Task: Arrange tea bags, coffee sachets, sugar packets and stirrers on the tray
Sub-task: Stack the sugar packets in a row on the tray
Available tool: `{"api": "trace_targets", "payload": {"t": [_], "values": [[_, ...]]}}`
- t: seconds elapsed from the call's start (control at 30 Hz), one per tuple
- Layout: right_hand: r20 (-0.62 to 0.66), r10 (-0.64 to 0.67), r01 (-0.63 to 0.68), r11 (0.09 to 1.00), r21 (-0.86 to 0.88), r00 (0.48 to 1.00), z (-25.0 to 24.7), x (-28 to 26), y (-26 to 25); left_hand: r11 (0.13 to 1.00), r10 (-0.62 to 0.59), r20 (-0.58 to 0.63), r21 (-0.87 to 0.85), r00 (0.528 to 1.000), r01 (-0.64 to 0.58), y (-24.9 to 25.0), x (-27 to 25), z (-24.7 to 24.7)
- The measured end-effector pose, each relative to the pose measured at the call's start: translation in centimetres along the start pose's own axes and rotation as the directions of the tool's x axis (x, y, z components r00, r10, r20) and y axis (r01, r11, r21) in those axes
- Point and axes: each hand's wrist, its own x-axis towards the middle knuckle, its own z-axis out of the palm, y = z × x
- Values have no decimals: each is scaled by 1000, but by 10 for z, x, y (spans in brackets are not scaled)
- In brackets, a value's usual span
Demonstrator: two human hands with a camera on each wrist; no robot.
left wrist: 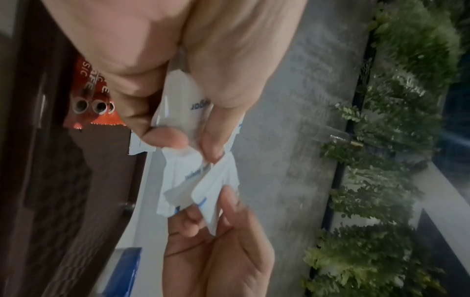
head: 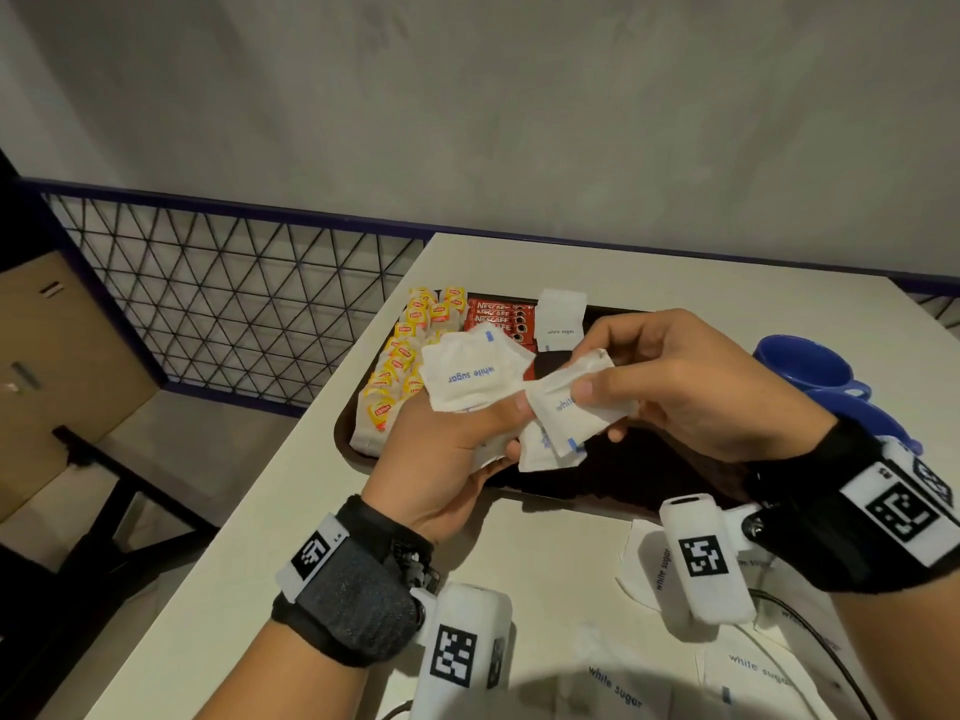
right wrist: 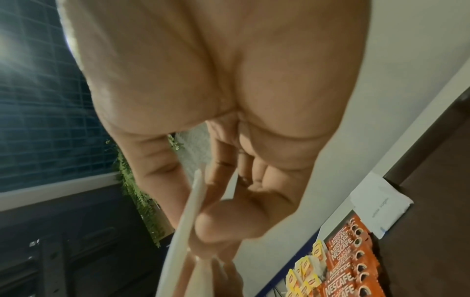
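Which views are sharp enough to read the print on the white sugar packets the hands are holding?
Head view: evenly lit and sharp, "white sugar" reads clearly on the white paper sugar packets in the left hand, with wide-angle bending at the edges. Left wrist view: dim and motion-smeared, print barely legible. Right wrist view: the right hand fills the frame, and the held packet appears only as a blurred edge.

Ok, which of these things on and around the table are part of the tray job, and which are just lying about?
Part of the job:
- dark brown plastic tray
- yellow-tagged tea bags
- red coffee sachets
- white paper sugar packets, held in left hand and right hand
- loose white sugar packets on the table

Just lying about:
- blue mug
- cardboard box
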Motion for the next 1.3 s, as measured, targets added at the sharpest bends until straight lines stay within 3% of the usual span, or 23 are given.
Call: {"api": "trace_targets", "payload": {"t": [0.13,0.33,0.43,0.7,0.87,1.1,1.3], "values": [[-8,6,-7,998,-67,1000,2,0,2,999,-25,-33,-23,999,24,-1,2,2],[-232,-44,106,959,262,972,-2,5,0,989,-35,-18,-143,999,32,1,3,3],[-182,-25,77,956,282,983,-2,6,2,992,7,14,-127,1000,-5,-3,2,4],[-1,32,-32,994,103,999,-5,4,4,993,84,-25,-85,996,-86,-1,4,0],[-5,12,-12,997,75,1000,1,5,8,992,96,-15,-85,995,-97,-3,3,1],[-86,-20,41,968,249,996,7,7,10,993,81,7,-86,997,-80,0,-1,5],[-30,-21,25,988,152,999,5,4,8,996,85,-3,-30,996,-85,-1,-1,3]]}}
